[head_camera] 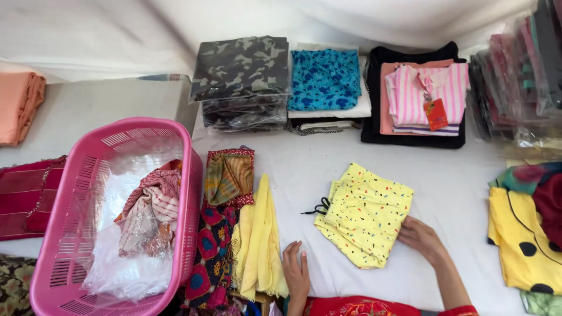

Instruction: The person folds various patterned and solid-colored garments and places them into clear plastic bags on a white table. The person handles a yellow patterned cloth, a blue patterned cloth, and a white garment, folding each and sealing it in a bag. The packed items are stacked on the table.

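— Yellow shorts point(364, 215), speckled, with a black drawstring: where are they?

— Folded flat on the white table point(445, 175), in front of the person. The right hand point(422, 239) lies open with its fingers on their near right edge, gripping nothing. The left hand point(296, 272) rests flat and empty on the cloth, just beside a yellow scarf point(257, 246).

— How far along does the folding look?

— I'd judge the shorts nearly done; the hand seems only to be smoothing them. Loose garments in the pink basket point(76, 234) look unsorted.

— Any packages or tags?

— At the back, a camouflage stack point(240, 67) in clear plastic bags sits left of a blue patterned piece point(325, 79). A pink striped shirt point(427, 93) carries an orange rectangular tag point(436, 114). More bagged clothes point(515, 76) stand on edge at the far right. Clear plastic also lines the basket.
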